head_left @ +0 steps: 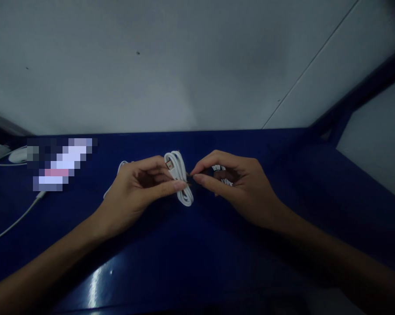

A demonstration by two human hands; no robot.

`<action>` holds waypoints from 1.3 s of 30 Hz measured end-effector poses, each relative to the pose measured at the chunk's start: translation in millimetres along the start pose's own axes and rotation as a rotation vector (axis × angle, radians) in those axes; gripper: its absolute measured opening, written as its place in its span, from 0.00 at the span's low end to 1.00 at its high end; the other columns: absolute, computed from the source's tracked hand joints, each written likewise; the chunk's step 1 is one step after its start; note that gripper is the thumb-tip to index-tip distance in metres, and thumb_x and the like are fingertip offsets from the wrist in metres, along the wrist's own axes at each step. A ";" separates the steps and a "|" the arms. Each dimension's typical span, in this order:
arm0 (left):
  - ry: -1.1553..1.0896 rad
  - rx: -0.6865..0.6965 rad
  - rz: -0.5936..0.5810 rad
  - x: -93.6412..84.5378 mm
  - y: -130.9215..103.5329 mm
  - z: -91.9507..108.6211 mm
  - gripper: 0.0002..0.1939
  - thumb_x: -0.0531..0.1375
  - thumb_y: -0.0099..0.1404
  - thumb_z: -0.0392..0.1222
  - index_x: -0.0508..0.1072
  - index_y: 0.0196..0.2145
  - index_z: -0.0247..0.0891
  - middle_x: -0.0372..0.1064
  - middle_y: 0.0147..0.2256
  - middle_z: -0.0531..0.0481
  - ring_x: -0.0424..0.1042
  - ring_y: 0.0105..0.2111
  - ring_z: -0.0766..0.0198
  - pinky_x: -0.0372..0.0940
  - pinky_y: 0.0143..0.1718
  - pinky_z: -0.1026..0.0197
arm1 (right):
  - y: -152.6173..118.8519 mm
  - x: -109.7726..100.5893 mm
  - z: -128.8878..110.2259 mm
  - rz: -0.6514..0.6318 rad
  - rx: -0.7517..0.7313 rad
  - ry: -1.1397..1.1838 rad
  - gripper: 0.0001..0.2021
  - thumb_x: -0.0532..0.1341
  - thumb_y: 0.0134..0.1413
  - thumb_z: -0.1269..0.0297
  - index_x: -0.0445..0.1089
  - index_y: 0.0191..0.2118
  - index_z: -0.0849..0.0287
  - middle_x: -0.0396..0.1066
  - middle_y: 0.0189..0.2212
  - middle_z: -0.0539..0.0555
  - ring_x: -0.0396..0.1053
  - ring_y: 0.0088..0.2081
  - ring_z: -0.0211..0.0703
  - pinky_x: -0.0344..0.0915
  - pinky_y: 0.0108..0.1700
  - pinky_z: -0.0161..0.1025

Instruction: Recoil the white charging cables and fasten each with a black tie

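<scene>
A white USB cable point(181, 179), coiled into a narrow bundle, is pinched between the thumb and fingers of my left hand point(138, 186). Its metal plug point(169, 164) shows near the top of the coil. Just to the right, thumb and forefinger of my right hand point(240, 179) are pressed together beside the bundle; what they pinch is too small to make out. Behind my right fingers another white cable point(219, 168) is partly hidden. A further white cable point(121, 164) lies on the blue table behind my left hand, mostly covered by it.
On the left of the blue table point(184, 262) is a blurred-out lit device point(66, 162), with a white cord point(16, 225) plugged into its near end. A white object point(18, 154) with a cord lies further left. A pale wall point(151, 87) rises behind the table.
</scene>
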State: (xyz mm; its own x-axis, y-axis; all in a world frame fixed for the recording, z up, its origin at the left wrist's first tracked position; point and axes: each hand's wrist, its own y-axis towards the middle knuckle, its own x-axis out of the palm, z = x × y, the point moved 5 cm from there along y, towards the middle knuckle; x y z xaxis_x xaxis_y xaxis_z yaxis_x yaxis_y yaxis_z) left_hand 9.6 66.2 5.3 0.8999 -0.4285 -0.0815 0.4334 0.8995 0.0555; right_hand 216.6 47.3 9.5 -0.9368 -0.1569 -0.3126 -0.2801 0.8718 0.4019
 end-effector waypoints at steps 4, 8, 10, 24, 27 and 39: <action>0.025 0.003 0.045 -2.2 0.4 0.0 0.08 0.77 0.64 0.35 0.86 0.41 0.42 0.85 0.37 0.50 0.84 0.37 0.61 0.77 0.43 0.64 | -3.8 -1.3 -13.7 0.084 -0.211 -0.230 0.09 0.67 0.70 0.73 0.80 0.50 0.53 0.78 0.45 0.54 0.74 0.45 0.46 0.73 0.39 0.43; 0.076 0.004 0.065 -3.3 -0.3 -0.8 0.10 0.78 0.62 0.37 0.87 0.41 0.42 0.85 0.38 0.49 0.84 0.37 0.61 0.76 0.40 0.64 | -6.5 5.7 -24.4 0.108 -0.395 -0.421 0.05 0.73 0.66 0.71 0.79 0.44 0.58 0.74 0.39 0.54 0.70 0.41 0.46 0.69 0.42 0.46; 0.095 0.006 0.068 -3.9 -0.8 -1.0 0.10 0.79 0.61 0.38 0.87 0.41 0.42 0.85 0.38 0.49 0.83 0.36 0.61 0.76 0.39 0.64 | -6.3 8.4 -25.2 0.096 -0.420 -0.442 0.04 0.72 0.67 0.73 0.79 0.44 0.60 0.74 0.38 0.54 0.70 0.40 0.45 0.68 0.42 0.46; 0.155 0.056 0.072 -4.9 -1.3 -2.6 0.07 0.78 0.63 0.39 0.86 0.38 0.42 0.85 0.38 0.48 0.83 0.37 0.58 0.75 0.38 0.60 | -5.5 9.7 -20.2 0.061 -0.412 -0.420 0.05 0.71 0.68 0.74 0.77 0.41 0.58 0.76 0.36 0.52 0.70 0.38 0.43 0.70 0.39 0.43; 0.155 0.060 0.084 -4.5 -0.7 -2.3 0.06 0.78 0.63 0.38 0.86 0.37 0.41 0.84 0.37 0.48 0.82 0.36 0.59 0.74 0.38 0.61 | -6.4 9.9 -19.5 0.064 -0.409 -0.439 0.05 0.71 0.68 0.74 0.76 0.40 0.59 0.76 0.36 0.52 0.70 0.38 0.43 0.70 0.39 0.43; 0.139 0.050 0.078 -4.5 -1.1 -2.0 0.07 0.78 0.62 0.37 0.86 0.36 0.41 0.83 0.35 0.50 0.80 0.34 0.62 0.73 0.36 0.62 | -1.5 8.4 -17.5 -0.068 -0.177 -0.235 0.07 0.70 0.69 0.75 0.77 0.40 0.57 0.74 0.37 0.48 0.69 0.38 0.40 0.68 0.42 0.40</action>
State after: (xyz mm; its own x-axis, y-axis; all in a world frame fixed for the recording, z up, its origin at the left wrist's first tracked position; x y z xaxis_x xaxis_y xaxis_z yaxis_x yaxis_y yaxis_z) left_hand 5.0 67.4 3.7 0.9169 -0.3380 -0.2121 0.3671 0.9228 0.1167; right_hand 205.6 36.6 21.3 -0.8463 -0.0820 -0.5263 -0.3917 0.7654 0.5106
